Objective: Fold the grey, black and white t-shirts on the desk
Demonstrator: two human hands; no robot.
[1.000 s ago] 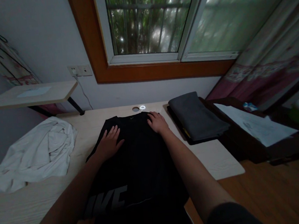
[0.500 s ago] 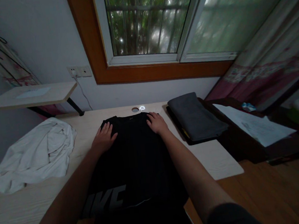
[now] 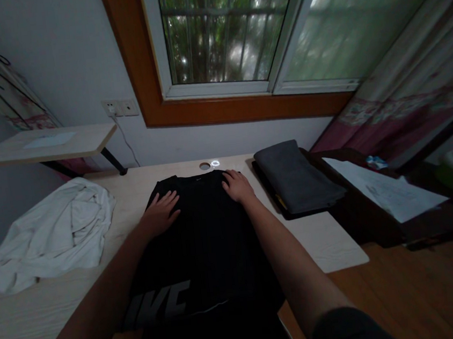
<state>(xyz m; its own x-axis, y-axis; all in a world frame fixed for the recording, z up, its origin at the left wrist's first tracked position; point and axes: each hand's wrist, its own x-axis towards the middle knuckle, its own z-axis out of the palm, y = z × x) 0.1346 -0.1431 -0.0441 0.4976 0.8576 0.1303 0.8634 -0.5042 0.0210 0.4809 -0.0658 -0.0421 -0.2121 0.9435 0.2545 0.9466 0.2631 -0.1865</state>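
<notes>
A black T-shirt (image 3: 213, 235) lies spread on the pale wooden table (image 3: 327, 240), collar toward the window and grey lettering near its lower edge. My left hand (image 3: 161, 213) rests flat on the shirt's upper left part, fingers stretched out. On the upper right shoulder lies my right hand (image 3: 237, 185), its fingers extended over the cloth. Neither hand grips the fabric. The shirt's bottom edge merges with dark clothing close to my body, so its limit there is hard to see.
Left on the table is a crumpled white cloth (image 3: 55, 230), below a small raised shelf (image 3: 41, 146). A stack of folded dark grey clothes (image 3: 296, 178) sits to the right. Beyond it, papers (image 3: 382, 188) lie on a dark surface. A window (image 3: 232, 34) faces me.
My left hand has slid slightly inward and toward me from the shirt's left shoulder, leaving that shoulder edge uncovered. The right hand stays where it was.
</notes>
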